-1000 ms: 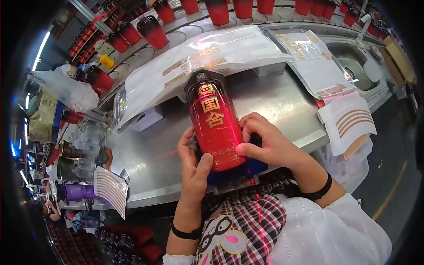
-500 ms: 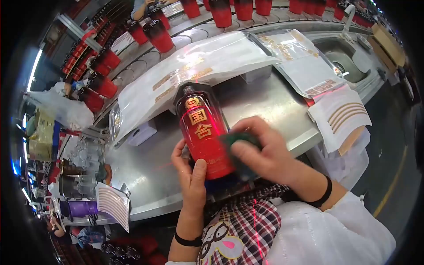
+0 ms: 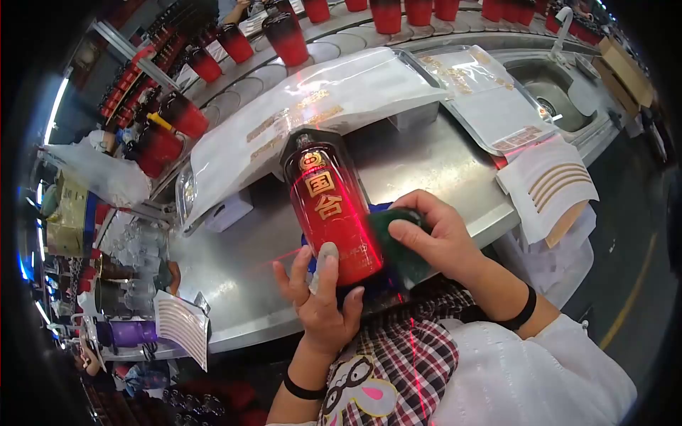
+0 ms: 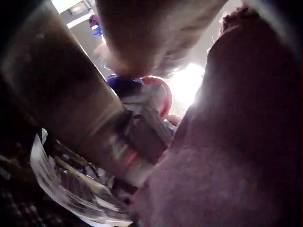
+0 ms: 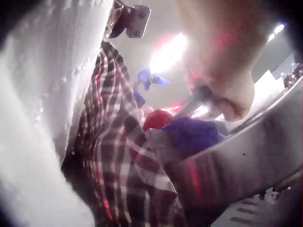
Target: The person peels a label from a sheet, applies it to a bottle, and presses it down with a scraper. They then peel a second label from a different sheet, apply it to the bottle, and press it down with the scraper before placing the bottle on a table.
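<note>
A red glass bottle (image 3: 347,238) with gold characters lies on its back, dark neck pointing away and base toward me. My left hand (image 3: 323,312) is at its lower left, fingers spread, with a fingertip on the bottle's front. A pale grey patch shows at that fingertip. In my right hand (image 3: 444,241) a dark green scouring pad (image 3: 406,252) is pinched between thumb and fingers, against the bottle's lower right side. Blue material (image 5: 194,135) shows under the bottle in the right wrist view. The left wrist view is dark, mostly filled by my arm and sleeve.
Behind the bottle, a white sheet with gold decals (image 3: 305,92) covers a raised tray on the steel table (image 3: 234,284). A second tray (image 3: 490,106), a sink (image 3: 543,89) and striped decal sheets (image 3: 554,184) stand right. Red bottles (image 3: 286,42) line the conveyor beyond.
My right hand has brought the green pad to the bottle's right side. My left hand has loosened from the bottle's side and spread its fingers over the lower front. Bottles on the conveyor have shifted.
</note>
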Demonstrator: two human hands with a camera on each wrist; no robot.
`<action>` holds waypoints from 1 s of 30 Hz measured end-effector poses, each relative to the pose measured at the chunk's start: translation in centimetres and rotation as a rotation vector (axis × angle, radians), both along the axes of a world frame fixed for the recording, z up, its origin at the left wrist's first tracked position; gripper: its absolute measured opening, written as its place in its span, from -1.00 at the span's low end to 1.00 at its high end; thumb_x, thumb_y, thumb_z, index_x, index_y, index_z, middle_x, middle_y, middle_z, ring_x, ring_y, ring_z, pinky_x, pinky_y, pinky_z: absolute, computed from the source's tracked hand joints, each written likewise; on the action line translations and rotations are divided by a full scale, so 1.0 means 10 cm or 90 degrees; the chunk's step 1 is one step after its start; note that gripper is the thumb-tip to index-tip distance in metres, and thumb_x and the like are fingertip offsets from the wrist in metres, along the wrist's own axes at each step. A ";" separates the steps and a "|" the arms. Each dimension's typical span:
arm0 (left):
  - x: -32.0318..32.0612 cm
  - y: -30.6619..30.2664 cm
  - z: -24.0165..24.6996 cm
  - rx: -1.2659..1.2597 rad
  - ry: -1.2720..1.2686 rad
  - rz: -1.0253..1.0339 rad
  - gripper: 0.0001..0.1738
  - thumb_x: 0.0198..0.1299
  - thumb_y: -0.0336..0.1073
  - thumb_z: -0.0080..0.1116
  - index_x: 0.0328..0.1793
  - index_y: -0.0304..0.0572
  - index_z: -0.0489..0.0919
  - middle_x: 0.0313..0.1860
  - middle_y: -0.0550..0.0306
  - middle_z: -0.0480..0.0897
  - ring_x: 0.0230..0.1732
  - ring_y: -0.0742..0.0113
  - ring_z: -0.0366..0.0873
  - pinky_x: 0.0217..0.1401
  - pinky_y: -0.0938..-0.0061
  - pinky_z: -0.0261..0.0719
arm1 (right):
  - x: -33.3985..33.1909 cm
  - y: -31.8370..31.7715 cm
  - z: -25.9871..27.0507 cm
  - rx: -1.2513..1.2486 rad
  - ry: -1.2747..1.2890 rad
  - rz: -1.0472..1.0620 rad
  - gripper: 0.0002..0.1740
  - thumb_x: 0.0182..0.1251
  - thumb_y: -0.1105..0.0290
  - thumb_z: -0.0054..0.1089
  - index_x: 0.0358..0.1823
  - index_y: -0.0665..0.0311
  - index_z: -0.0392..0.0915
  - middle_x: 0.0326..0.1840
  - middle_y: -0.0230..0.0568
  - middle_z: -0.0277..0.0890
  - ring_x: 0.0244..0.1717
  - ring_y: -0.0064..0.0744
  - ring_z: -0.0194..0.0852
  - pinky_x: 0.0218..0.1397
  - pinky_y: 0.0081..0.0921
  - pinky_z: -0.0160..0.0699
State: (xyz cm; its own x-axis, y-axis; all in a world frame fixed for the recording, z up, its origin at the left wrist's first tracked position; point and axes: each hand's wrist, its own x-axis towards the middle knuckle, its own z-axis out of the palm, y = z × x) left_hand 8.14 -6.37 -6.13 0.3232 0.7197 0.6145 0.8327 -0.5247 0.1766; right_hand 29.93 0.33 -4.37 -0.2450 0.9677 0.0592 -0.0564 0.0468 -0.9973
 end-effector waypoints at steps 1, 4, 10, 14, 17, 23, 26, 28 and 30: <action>-0.02 -0.01 -0.02 -0.002 -0.021 0.007 -0.32 0.39 -0.15 0.09 0.50 -0.42 0.21 0.47 -0.32 0.34 0.50 -0.23 0.25 0.63 -0.10 -0.09 | -0.02 0.00 0.06 -0.025 0.063 0.037 -0.70 0.33 0.34 0.33 -0.01 0.34 0.53 -0.24 -0.17 0.64 -0.23 -0.48 0.62 -0.11 -0.50 0.61; -0.05 -0.01 -0.11 -0.012 -0.091 0.023 -0.29 0.38 -0.14 0.11 0.50 -0.44 0.22 0.47 -0.30 0.34 0.51 -0.26 0.24 0.63 -0.15 -0.15 | -0.08 0.03 0.18 0.140 -0.125 -0.055 -0.76 0.26 0.41 0.34 -0.08 0.27 0.56 -0.23 -0.21 0.56 -0.19 -0.34 0.58 -0.06 -0.48 0.56; 0.00 0.09 -0.18 -0.070 -0.227 0.085 -0.19 0.30 -0.06 0.20 0.48 -0.53 0.26 0.37 -0.34 0.43 0.47 -0.19 0.28 0.60 -0.20 -0.14 | -0.09 -0.01 0.38 0.703 -0.277 0.174 -0.72 -0.08 0.41 0.35 -0.25 0.14 0.56 -0.32 -0.33 0.36 -0.31 -0.28 0.36 -0.21 -0.32 0.31; -0.04 0.06 -0.05 -0.057 -0.138 0.089 -0.15 0.28 0.00 0.20 0.49 -0.53 0.25 0.38 -0.27 0.44 0.46 -0.16 0.30 0.59 -0.23 -0.14 | -0.09 0.09 0.43 0.744 -0.322 0.095 -0.70 -0.06 0.42 0.40 -0.22 0.19 0.61 -0.31 -0.33 0.40 -0.33 -0.26 0.38 -0.25 -0.33 0.32; -0.04 0.08 -0.01 -0.027 -0.090 0.106 -0.15 0.29 0.03 0.18 0.49 -0.52 0.25 0.37 -0.21 0.47 0.44 -0.11 0.33 0.59 -0.24 -0.13 | -0.18 0.00 0.45 0.711 -0.200 0.269 -0.70 -0.06 0.40 0.33 -0.20 0.18 0.62 -0.33 -0.37 0.40 -0.34 -0.29 0.39 -0.26 -0.34 0.30; -0.05 0.05 -0.08 -0.044 -0.124 0.112 -0.12 0.22 0.00 0.29 0.48 -0.50 0.27 0.37 -0.17 0.48 0.40 -0.09 0.36 0.58 -0.25 -0.10 | -0.22 -0.01 0.56 0.633 -0.154 0.419 -0.80 0.03 0.41 0.37 -0.32 0.23 0.55 -0.36 -0.25 0.42 -0.32 -0.22 0.46 -0.28 -0.24 0.43; -0.03 0.03 -0.08 -0.041 -0.138 0.093 -0.14 0.18 0.02 0.33 0.47 -0.38 0.33 0.38 -0.09 0.49 0.44 -0.06 0.30 0.58 -0.23 -0.09 | -0.09 0.05 0.50 0.449 -0.172 0.246 -0.79 0.12 0.42 0.42 -0.25 0.28 0.59 -0.37 -0.16 0.50 -0.34 -0.15 0.52 -0.30 -0.27 0.51; 0.03 -0.01 0.03 -0.024 -0.096 0.082 -0.23 0.18 0.02 0.32 0.45 -0.21 0.41 0.35 -0.01 0.53 0.47 -0.02 0.25 0.59 -0.20 -0.10 | 0.00 0.06 0.41 0.284 -0.137 0.126 -0.79 0.30 0.35 0.37 -0.18 0.32 0.58 -0.33 -0.21 0.56 -0.34 -0.42 0.53 -0.24 -0.47 0.52; 0.05 0.03 0.13 0.008 0.027 -0.011 -0.29 0.15 0.00 0.35 0.40 -0.06 0.46 0.29 0.10 0.60 0.51 0.00 0.18 0.60 -0.23 -0.14 | 0.05 0.03 0.33 0.150 -0.089 0.061 -0.77 0.38 0.32 0.32 -0.14 0.34 0.56 -0.31 -0.27 0.57 -0.32 -0.60 0.49 -0.22 -0.56 0.50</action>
